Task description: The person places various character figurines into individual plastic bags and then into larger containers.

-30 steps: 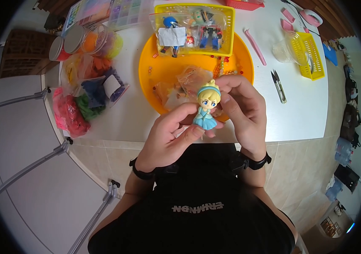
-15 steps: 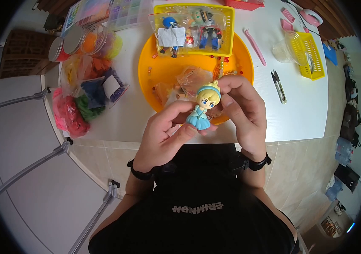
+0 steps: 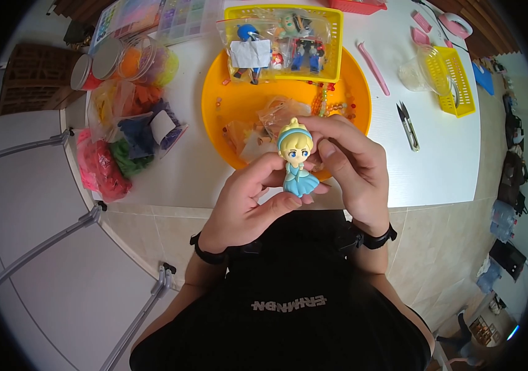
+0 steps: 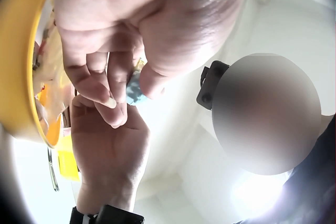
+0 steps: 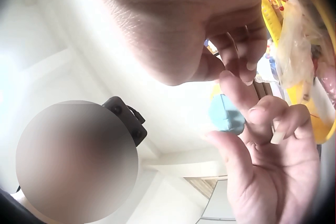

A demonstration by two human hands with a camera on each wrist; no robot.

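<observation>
A small doll figure (image 3: 298,157) with yellow hair and a pale blue dress stands upright, facing the head camera. My left hand (image 3: 245,201) pinches its skirt between thumb and fingers; the blue base (image 5: 227,115) shows between them in the right wrist view. Close on the other side is my right hand (image 3: 353,170), its fingers loosely bent, the index finger reaching beside and behind the doll's head. Whether that finger touches the head is hard to tell. The right thumb lies apart from the doll.
Beyond the hands is an orange round tray (image 3: 214,93) with plastic bags and beads. A yellow basket (image 3: 336,43) holds bagged figures. Jars and coloured bags (image 3: 134,136) lie left; snips (image 3: 408,127), a pink tool (image 3: 373,68) and a small yellow basket (image 3: 462,93) lie right.
The doll first leaned further right, with its base shifting left; now its head has swung left and its skirt right. The right index finger has stretched left behind the head.
</observation>
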